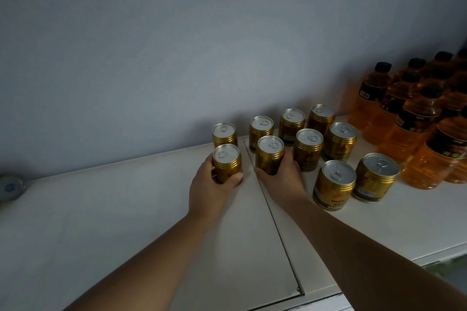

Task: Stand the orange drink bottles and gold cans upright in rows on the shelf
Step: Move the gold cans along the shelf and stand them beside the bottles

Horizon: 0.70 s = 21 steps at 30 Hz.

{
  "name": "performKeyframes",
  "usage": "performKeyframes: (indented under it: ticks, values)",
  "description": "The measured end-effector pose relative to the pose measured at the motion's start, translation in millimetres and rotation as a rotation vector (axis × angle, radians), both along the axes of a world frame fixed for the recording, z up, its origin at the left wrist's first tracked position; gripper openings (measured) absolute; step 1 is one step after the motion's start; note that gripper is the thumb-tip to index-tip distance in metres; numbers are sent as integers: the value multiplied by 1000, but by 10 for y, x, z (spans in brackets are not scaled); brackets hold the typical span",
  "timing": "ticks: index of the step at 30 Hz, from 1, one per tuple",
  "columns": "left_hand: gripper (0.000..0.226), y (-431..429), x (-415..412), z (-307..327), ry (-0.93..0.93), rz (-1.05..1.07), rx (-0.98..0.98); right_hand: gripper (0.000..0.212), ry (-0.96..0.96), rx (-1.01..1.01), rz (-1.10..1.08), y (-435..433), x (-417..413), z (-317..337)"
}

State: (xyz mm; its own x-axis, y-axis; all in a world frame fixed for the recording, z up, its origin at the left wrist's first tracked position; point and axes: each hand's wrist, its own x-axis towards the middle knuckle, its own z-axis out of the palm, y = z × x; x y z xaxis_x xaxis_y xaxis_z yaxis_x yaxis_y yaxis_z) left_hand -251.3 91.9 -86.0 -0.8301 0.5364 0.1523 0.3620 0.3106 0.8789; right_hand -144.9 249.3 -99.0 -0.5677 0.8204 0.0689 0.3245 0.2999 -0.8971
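Note:
Several gold cans stand upright in rows on the white shelf (126,209). My left hand (211,192) grips one upright gold can (227,163) at the left end of the second row. My right hand (283,177) grips the neighbouring gold can (270,155) just to its right. A back row of cans (261,131) stands against the wall. Two more cans (333,184) stand nearer the front on the right. Several orange drink bottles (414,129) with black caps stand upright in rows at the far right.
A grey wall (202,45) rises right behind the back row. A seam (273,212) between two shelf panels runs from between my hands toward the front edge. A small round grey object (10,187) lies at the far left.

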Motion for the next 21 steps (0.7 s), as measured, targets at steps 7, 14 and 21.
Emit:
performKeyframes:
  ticks: [7, 14, 21]
  values:
    - [85, 18, -1, 21, -2, -16, -9, 84, -12, -12, 2, -8, -1, 9]
    - [84, 47, -6, 36, 1, -22, -25, 84, -21, -13, 5, -7, 13, 27]
    - [85, 55, -44, 110, -50, -46, -93, 83, -48, -72, 26, 8, 13, 99]
